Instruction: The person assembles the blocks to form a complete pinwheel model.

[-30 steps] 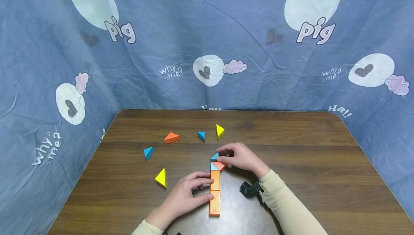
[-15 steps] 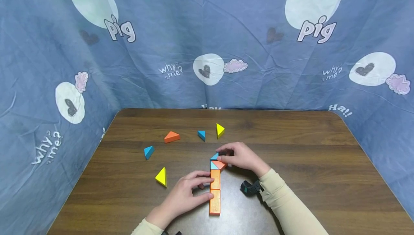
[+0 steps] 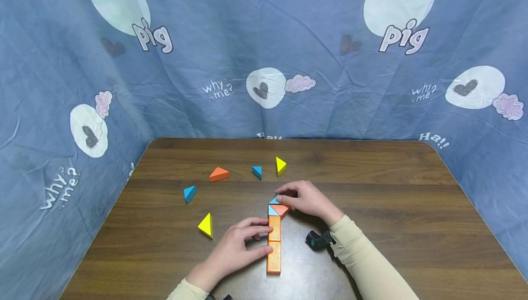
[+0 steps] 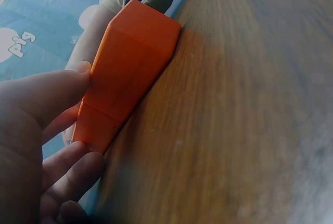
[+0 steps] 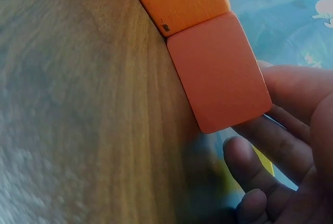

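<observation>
Two orange rectangular blocks (image 3: pixel 274 258) lie end to end in a column. Beyond them, a small blue triangle (image 3: pixel 271 211) and an orange triangle (image 3: pixel 282 209) sit side by side, touching. My left hand (image 3: pixel 236 248) rests its thumb and extended fingers along the left side of the orange blocks, seen close up as an orange side face (image 4: pixel 130 57) in the left wrist view. My right hand (image 3: pixel 310 200) pinches another blue triangle (image 3: pixel 273 201) at the column's far end, partly hidden by the thumb. The right wrist view shows the orange triangle's side (image 5: pixel 218 73) hiding that pinch.
Loose triangles lie farther back and left: a yellow one (image 3: pixel 280 166), a blue one (image 3: pixel 257 172), an orange one (image 3: pixel 219 175), a blue one (image 3: pixel 189 193) and a yellow one (image 3: pixel 206 225). A patterned blue cloth (image 3: pixel 330 107) hangs behind the wooden table (image 3: pixel 392 190).
My right thumb has shifted slightly away from me, farther over the blue triangle, uncovering more of the orange one. My left hand and the other blocks stay in place.
</observation>
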Demonstrator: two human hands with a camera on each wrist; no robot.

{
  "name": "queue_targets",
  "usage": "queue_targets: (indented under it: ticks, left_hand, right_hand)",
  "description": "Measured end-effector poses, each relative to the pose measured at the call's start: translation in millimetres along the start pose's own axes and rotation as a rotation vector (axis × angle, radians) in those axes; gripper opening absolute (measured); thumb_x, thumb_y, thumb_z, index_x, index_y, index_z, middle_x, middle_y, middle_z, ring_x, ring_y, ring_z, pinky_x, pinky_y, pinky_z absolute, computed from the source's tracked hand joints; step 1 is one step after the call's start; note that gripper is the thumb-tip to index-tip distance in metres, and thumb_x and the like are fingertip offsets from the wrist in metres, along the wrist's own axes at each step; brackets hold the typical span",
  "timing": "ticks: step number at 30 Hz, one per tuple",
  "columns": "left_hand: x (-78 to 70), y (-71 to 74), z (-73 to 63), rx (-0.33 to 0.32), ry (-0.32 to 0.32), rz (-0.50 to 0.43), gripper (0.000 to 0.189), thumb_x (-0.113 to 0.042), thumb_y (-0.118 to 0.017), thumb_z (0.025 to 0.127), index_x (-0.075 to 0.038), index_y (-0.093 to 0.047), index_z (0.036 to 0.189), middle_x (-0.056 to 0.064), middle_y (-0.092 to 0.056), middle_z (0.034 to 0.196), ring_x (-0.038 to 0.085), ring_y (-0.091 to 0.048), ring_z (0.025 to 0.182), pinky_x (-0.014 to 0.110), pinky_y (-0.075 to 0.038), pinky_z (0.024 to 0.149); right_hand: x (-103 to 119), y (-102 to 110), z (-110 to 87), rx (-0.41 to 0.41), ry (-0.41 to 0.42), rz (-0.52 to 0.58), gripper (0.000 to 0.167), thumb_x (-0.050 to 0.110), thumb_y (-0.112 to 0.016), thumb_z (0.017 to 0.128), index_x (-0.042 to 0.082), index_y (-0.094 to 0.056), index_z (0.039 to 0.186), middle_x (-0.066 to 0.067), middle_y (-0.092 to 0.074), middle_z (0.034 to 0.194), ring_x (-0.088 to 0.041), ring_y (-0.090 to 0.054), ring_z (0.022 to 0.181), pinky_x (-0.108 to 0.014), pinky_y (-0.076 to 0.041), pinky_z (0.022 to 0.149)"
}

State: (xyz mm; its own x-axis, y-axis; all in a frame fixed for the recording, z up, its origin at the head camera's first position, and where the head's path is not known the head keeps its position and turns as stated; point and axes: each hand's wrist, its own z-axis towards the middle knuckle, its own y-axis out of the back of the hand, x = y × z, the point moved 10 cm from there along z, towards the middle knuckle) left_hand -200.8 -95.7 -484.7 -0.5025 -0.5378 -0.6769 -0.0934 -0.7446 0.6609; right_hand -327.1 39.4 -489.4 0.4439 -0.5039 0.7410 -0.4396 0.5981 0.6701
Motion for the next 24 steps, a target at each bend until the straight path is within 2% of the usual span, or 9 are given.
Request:
queue_targets:
  ticks: [5, 10, 15, 24]
  left_hand:
    - [-0.6, 0.4, -0.1, -0.002, 0.001, -0.003, 0.039, -0.043, -0.077, 0.085, -0.027, -0.072, 0.120, -0.009, -0.059, 0.125, 0.002, -0.059, 0.087, 0.025, -0.048, 0.076]
    - [-0.3, 0.3, -0.2, -0.001, 0.005, -0.002, 0.039, -0.043, -0.077, 0.085, -0.027, -0.072, 0.120, -0.010, -0.059, 0.126, 0.002, -0.059, 0.087, 0.025, -0.049, 0.076]
    - [0.1, 0.1, 0.1, 0.002, 0.012, -0.009, 0.039, -0.043, -0.077, 0.085, -0.027, -0.072, 0.120, -0.011, -0.058, 0.127, 0.002, -0.059, 0.087, 0.025, -0.049, 0.076]
    - [1.1, -0.7, 0.1, 0.016, 0.031, -0.010, 0.040, -0.045, -0.076, 0.085, -0.027, -0.072, 0.121, -0.012, -0.058, 0.128, 0.002, -0.060, 0.087, 0.025, -0.049, 0.076]
  right_hand:
    - [0.6, -0.5, 0.4, 0.002, 0.006, 0.004, 0.025, 0.036, -0.068, 0.094, 0.022, -0.075, 0.113, 0.019, -0.067, 0.093, -0.006, -0.059, 0.070, -0.030, -0.050, 0.068]
    - [-0.2, -2.3, -0.1, 0.026, 0.000, 0.022, 0.027, 0.038, -0.067, 0.095, 0.022, -0.074, 0.114, 0.015, -0.067, 0.083, -0.008, -0.059, 0.059, -0.030, -0.050, 0.062]
    - [-1.2, -2.7, -0.2, 0.034, -0.006, 0.031, 0.027, 0.039, -0.067, 0.095, 0.021, -0.074, 0.115, 0.012, -0.066, 0.077, -0.010, -0.059, 0.057, -0.030, -0.049, 0.058]
    - [-0.5, -2.3, -0.3, 0.032, -0.009, 0.024, 0.027, 0.038, -0.067, 0.095, 0.020, -0.074, 0.115, 0.013, -0.065, 0.077, -0.009, -0.059, 0.057, -0.030, -0.049, 0.059]
